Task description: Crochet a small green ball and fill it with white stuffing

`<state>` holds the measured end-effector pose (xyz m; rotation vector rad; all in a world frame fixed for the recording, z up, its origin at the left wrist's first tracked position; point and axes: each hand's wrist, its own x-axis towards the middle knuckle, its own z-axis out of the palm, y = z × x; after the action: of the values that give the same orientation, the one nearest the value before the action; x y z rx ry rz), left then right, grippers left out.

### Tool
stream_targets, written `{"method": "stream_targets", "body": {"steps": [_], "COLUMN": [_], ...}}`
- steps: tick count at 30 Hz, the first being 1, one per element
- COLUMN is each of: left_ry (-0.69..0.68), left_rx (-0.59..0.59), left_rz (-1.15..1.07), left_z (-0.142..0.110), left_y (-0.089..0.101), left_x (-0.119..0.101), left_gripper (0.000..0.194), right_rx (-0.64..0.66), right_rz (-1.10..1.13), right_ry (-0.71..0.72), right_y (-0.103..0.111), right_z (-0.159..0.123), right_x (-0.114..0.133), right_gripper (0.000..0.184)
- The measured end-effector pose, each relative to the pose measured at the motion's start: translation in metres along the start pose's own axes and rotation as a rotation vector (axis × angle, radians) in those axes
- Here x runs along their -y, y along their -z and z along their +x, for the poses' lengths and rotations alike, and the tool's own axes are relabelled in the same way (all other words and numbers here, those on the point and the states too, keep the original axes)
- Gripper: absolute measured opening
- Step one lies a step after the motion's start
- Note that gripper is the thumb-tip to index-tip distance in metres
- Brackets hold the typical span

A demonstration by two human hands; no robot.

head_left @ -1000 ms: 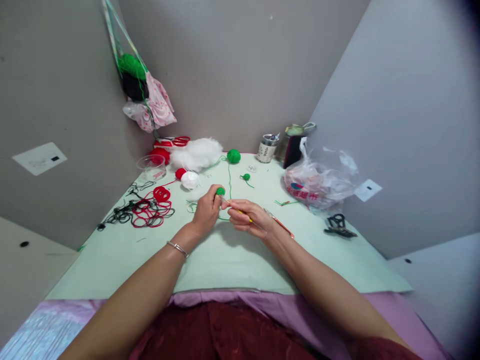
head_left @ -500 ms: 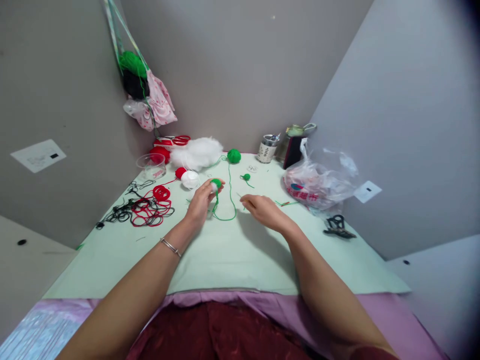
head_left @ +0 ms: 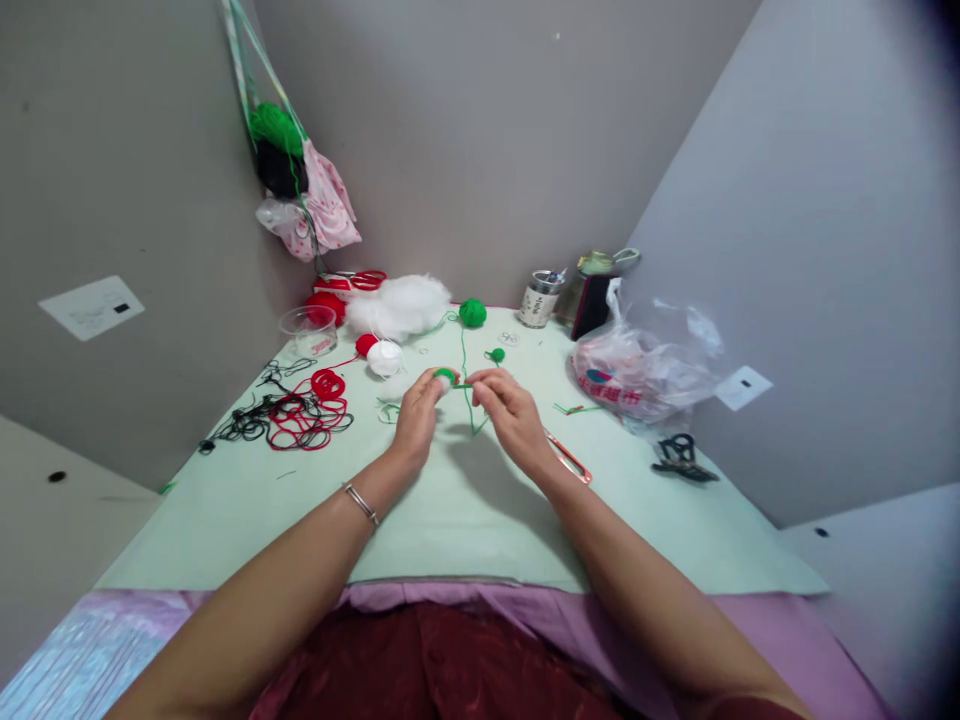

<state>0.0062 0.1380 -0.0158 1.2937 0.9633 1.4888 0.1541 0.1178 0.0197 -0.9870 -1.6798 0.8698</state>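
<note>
Grasping the piece in curled fingers, the left hand faces the right hand, which pinches yarn right of the piece.

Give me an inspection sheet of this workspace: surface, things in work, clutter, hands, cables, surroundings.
Surface: pale green tabletop
Things in work: small green piece, white showing at its side; green yarn
Clutter: tangled red yarn, white stuffing, plastic bag, black hair clip
Hands: left hand holds the green piece; right hand pinches the yarn
Cables: nothing seen
Surroundings: grey walls; pink bag hanging at left
</note>
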Motion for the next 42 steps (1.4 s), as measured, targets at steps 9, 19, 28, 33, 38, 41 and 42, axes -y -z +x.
{"method": "stream_targets", "body": {"steps": [9,19,28,33,38,41,42], "left_ry": [-0.033,-0.047,-0.013,-0.012,-0.031,-0.03,-0.029], "left_rx": [0.028,0.046,0.11,0.147,0.224,0.261,0.269], "left_rz": [0.108,0.195,0.245,0.255,0.205,0.164,0.152], "left_z": [-0.007,-0.009,-0.009,-0.012,-0.011,-0.009,-0.009], "left_y": [-0.006,-0.007,-0.005,-0.002,-0.001,-0.001,-0.001], "left_x": [-0.003,-0.006,-0.004,-0.003,-0.007,-0.008,-0.008], "left_gripper": [0.014,0.013,0.015,0.015,0.019,0.027,0.028], "right_rx": [-0.083,0.17,0.137,0.059,0.014,-0.002,-0.003], "right_rz": [0.109,-0.054,-0.084,-0.132,-0.176,-0.202,-0.21], "right_ry": [-0.127,-0.142,-0.165,-0.162,-0.167,-0.16,-0.152], "right_y": [0.004,0.013,0.014,0.011,0.012,0.013,0.014], "right_z": [0.006,0.009,0.011,0.013,0.012,0.012,0.011], "right_x": [-0.003,-0.004,-0.011,-0.016,-0.016,-0.016,-0.016], "right_gripper": [0.031,0.035,0.034,0.032,0.03,0.029,0.028]}}
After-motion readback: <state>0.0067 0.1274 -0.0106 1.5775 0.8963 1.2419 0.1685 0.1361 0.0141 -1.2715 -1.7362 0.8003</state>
